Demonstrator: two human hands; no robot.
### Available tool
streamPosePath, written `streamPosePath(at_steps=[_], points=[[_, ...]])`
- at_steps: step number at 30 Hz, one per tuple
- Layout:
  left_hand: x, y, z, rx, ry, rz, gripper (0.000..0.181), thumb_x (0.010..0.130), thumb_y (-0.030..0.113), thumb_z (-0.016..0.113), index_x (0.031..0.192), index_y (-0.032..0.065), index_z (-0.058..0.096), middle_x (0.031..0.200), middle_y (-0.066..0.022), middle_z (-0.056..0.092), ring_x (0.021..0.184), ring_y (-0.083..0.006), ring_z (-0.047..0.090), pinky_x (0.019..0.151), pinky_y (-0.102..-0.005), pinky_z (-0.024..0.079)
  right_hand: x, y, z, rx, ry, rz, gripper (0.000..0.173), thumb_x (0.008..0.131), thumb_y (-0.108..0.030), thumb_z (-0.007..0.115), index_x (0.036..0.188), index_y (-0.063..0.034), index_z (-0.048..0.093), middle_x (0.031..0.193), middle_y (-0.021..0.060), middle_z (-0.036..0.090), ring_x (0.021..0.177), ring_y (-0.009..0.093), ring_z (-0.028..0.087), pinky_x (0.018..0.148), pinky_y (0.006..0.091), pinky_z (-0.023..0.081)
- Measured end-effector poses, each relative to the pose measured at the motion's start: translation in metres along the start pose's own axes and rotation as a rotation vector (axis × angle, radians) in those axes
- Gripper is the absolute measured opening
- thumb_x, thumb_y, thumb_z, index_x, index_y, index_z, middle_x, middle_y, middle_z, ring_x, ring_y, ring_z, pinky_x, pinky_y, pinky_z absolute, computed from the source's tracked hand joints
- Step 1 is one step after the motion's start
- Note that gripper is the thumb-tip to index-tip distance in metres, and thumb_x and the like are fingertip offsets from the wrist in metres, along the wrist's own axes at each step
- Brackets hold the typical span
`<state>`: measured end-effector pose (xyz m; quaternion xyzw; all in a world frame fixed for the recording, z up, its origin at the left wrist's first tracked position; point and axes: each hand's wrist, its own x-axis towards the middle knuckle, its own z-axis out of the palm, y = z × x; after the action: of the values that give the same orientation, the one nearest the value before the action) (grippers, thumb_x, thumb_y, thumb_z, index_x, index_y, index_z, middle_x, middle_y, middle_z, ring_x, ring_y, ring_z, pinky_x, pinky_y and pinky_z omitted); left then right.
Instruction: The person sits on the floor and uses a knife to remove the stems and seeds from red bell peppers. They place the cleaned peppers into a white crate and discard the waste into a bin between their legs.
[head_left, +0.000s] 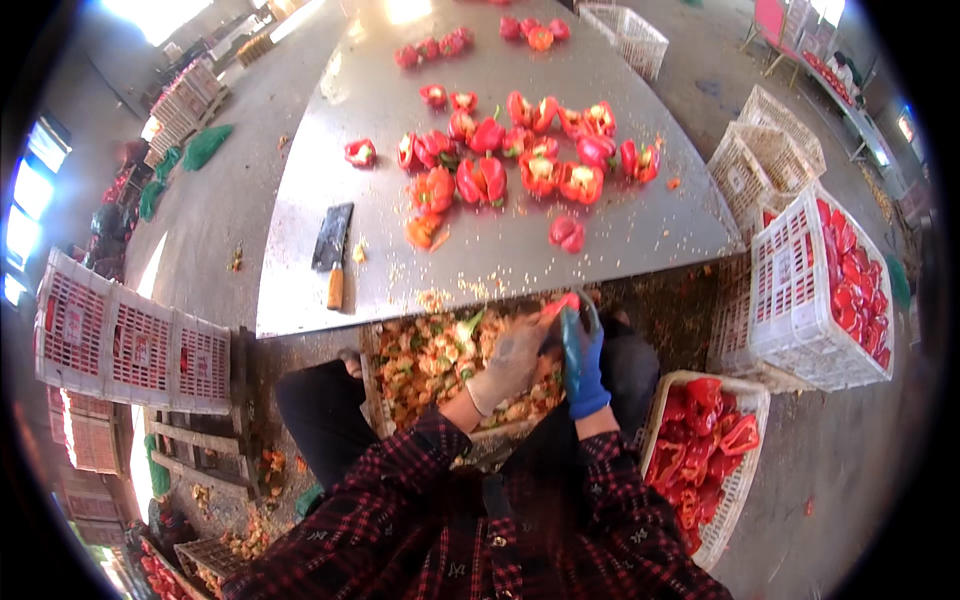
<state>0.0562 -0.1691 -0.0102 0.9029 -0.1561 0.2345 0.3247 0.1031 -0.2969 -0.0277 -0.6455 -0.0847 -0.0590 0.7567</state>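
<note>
My left hand (512, 365), in a pale knit glove, is at the near edge of the metal table (315, 180), over a crate of pepper cores and seeds (431, 352). Its fingers are blurred and meet my right hand (585, 367), so its grip is unclear. The right hand wears a blue coated glove and is shut on a red bell pepper piece (561, 306). Beyond them lie several halved red bell peppers (481, 180), some with pale cores showing. A cleaver (333, 240) with a wooden handle rests flat at the left of the tabletop.
Right of my knee stands a crate of cut red peppers (742, 502). Behind it, a fuller white crate (787, 300) sits on other crates. To the left, white plastic crates (135, 337) stand by a wooden rack (199, 442). Scraps litter the floor (255, 525).
</note>
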Motion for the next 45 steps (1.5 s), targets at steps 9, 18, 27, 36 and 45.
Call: streamPosePath(at_steps=[9,18,27,36,45], points=[[0.020,0.005,-0.017,-0.387,-0.209,-0.171,0.052,0.070,0.018,0.078,0.114,-0.0027,0.059,0.095,-0.0180,0.063,0.088,-0.0336,0.063,0.077,-0.0412,0.050,0.002,-0.025,-0.005,0.418,-0.055,0.586,0.022,0.094,-0.018,0.058,0.112,-0.0052,0.060,0.098,0.0024,0.060,0.094,0.013,0.060,0.083,0.0282,0.051],[0.022,0.000,-0.050,-0.979,-0.351,-0.657,0.045,0.083,0.016,0.074,0.120,-0.0010,0.056,0.089,-0.0027,0.062,0.075,-0.0082,0.057,0.061,-0.0238,0.048,-0.005,-0.001,-0.011,0.142,-0.348,-0.060,0.036,0.093,-0.024,0.053,0.119,-0.0010,0.061,0.116,0.0057,0.058,0.101,0.014,0.059,0.088,0.0269,0.048],[-0.002,-0.019,0.004,-0.803,-0.209,-0.535,0.028,0.074,0.008,0.070,0.100,0.0033,0.060,0.083,-0.0167,0.064,0.075,-0.0304,0.063,0.066,-0.0368,0.049,-0.015,-0.001,-0.007,0.449,-0.188,0.719,0.030,0.091,-0.031,0.054,0.108,-0.0074,0.061,0.092,0.0028,0.063,0.087,0.013,0.061,0.075,0.0276,0.051],[0.009,0.015,-0.033,0.030,-0.246,-0.169,0.059,0.071,0.019,0.075,0.122,0.0026,0.049,0.111,-0.0224,0.056,0.100,-0.0397,0.058,0.083,-0.0441,0.049,-0.017,0.006,-0.004,0.617,-0.100,0.741,0.028,0.092,-0.037,0.052,0.104,-0.0136,0.062,0.094,0.0030,0.064,0.086,0.017,0.062,0.073,0.0339,0.052],[0.009,0.008,-0.040,0.046,-0.425,0.005,0.051,0.071,0.021,0.075,0.115,0.0012,0.058,0.113,-0.0166,0.059,0.108,-0.0327,0.054,0.096,-0.0444,0.041,-0.024,0.029,-0.011,0.261,-0.241,0.384,0.028,0.088,-0.028,0.060,0.107,-0.0088,0.060,0.105,0.0060,0.063,0.096,0.019,0.061,0.084,0.0353,0.052]])
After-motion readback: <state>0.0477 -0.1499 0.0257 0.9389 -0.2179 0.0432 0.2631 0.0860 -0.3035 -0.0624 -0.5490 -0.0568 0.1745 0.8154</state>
